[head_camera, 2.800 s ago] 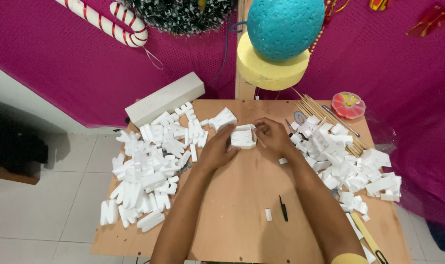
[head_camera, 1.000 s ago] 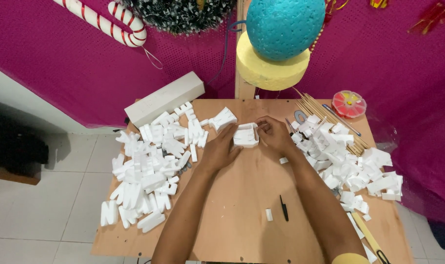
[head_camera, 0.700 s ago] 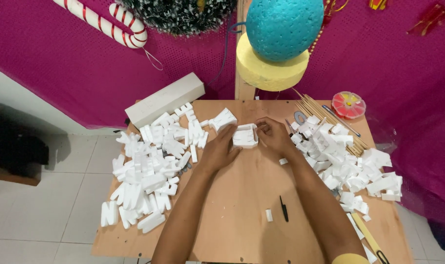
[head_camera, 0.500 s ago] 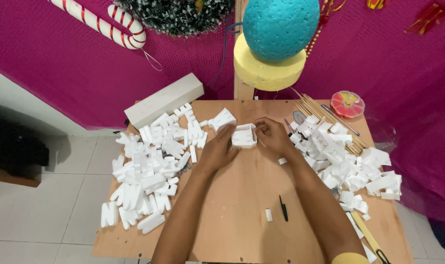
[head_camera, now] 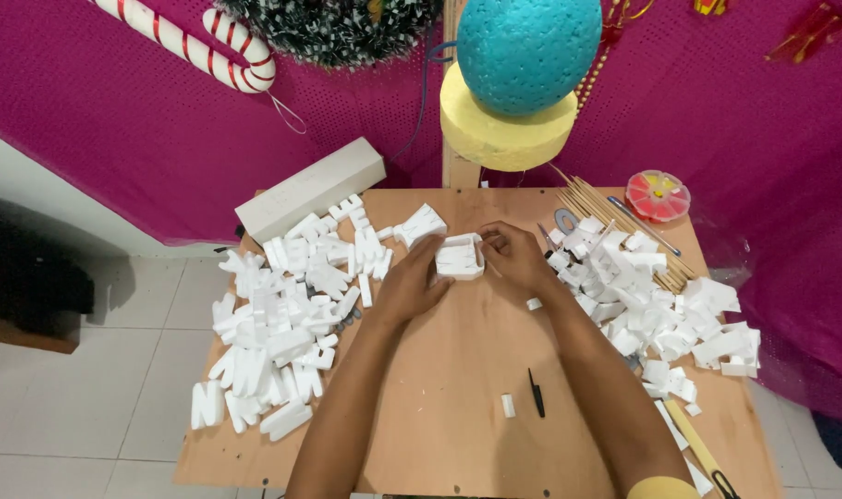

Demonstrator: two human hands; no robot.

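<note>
Toward the far edge of the wooden table (head_camera: 458, 388), midway across, the left hand (head_camera: 410, 288) and right hand (head_camera: 516, 261) pinch a white foam block (head_camera: 460, 257) between their fingertips, with heaps of white foam pieces (head_camera: 282, 305) along both side edges.

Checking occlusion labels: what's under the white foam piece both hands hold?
Under the white foam piece only the wooden tabletop shows. Left hand and right hand cover its sides; whether it rests on the wood cannot be told.
</note>
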